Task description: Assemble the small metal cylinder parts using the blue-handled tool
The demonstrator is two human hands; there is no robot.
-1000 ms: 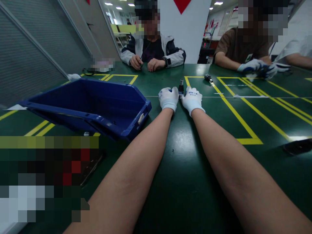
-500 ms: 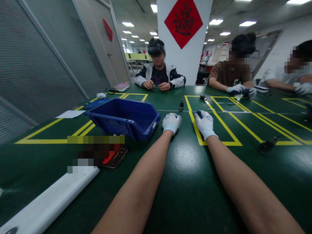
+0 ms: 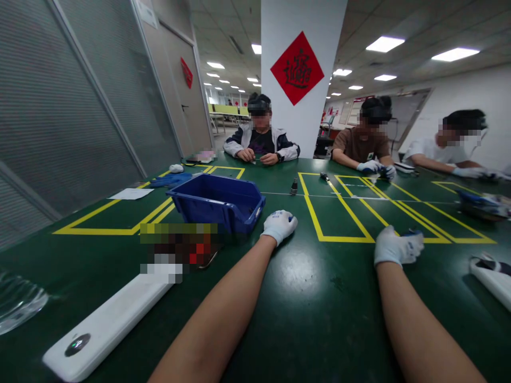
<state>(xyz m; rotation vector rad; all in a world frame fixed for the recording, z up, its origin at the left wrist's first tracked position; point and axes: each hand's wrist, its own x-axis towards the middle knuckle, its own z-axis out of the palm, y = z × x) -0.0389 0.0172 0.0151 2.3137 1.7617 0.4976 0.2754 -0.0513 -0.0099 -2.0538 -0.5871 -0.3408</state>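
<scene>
My left hand (image 3: pixel 280 225), in a white glove with blue on its finger side, rests on the green table beside the blue bin (image 3: pixel 199 205). Its fingers are curled in, and anything inside them is hidden. Farther right, my gloved right hand (image 3: pixel 399 247) is closed low over the table, at the spot where a black tapered part lay before. The fingers wrap round that spot and the part is mostly covered. Beyond my left hand, a black ribbed cylindrical part (image 3: pixel 294 186) stands upright. A small dark metallic object (image 3: pixel 324 176) lies to its right.
At near left a long white device (image 3: pixel 107 324) lies beside a clear container (image 3: pixel 19 303). Another white device (image 3: pixel 493 276) is at the right edge. Yellow tape (image 3: pixel 347 239) marks rectangles. Paper (image 3: pixel 131 193) lies left of the bin. Several co-workers sit opposite.
My right hand has moved right, away from my left hand, and covers the black tapered part that lay there. My left hand stays beside the bin. The view has tilted up and turned right.
</scene>
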